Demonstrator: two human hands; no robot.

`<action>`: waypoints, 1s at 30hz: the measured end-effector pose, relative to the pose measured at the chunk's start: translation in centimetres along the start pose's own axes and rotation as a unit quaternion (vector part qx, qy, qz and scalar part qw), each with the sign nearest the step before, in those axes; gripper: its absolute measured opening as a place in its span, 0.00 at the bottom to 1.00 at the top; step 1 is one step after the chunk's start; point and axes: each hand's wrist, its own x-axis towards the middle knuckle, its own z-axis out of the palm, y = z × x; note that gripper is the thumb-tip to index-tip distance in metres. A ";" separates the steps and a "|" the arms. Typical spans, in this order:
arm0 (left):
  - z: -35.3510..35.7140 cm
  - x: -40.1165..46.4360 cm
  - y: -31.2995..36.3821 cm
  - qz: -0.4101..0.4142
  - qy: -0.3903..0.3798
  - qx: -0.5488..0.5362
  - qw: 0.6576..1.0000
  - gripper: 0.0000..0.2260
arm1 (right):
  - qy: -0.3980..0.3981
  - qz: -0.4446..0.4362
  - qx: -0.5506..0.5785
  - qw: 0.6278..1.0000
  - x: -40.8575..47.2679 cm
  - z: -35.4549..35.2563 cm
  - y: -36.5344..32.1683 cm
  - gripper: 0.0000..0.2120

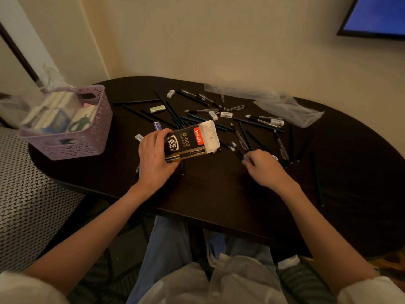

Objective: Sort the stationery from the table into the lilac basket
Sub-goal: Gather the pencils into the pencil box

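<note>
Now | left hand (pixel 154 157) grips one pen box (pixel 189 141) | right hand (pixel 264 166) pinches one pen (pixel 245 158)

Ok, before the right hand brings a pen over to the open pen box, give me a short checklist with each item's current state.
1. Pen box held steady: ok, the left hand grips its closed end.
2. Box flap open toward the pens: ok, the white flap stands open on the right.
3. Right hand has a pen: cannot tell, its fingers curl at the scattered pens, grip hidden.
4. Room inside the box: cannot tell, the interior is not visible.
5. Lilac basket reachable: ok, it stands at the table's left end, already partly filled.
</note>
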 end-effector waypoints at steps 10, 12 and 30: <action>-0.2 0.2 -1.3 -0.003 -0.013 -0.003 1.000 0.33 | 0.055 -0.149 0.154 0.975 -2.1 -5.5 -5.6 0.07; -0.2 0.2 -1.4 -0.003 -0.014 -0.002 1.000 0.33 | -0.019 -0.131 0.093 0.987 -2.1 -5.7 -6.5 0.08; -0.8 -0.2 -1.5 0.040 -0.047 0.001 0.998 0.35 | -0.037 -0.178 -0.033 0.983 0.1 -3.3 -9.6 0.12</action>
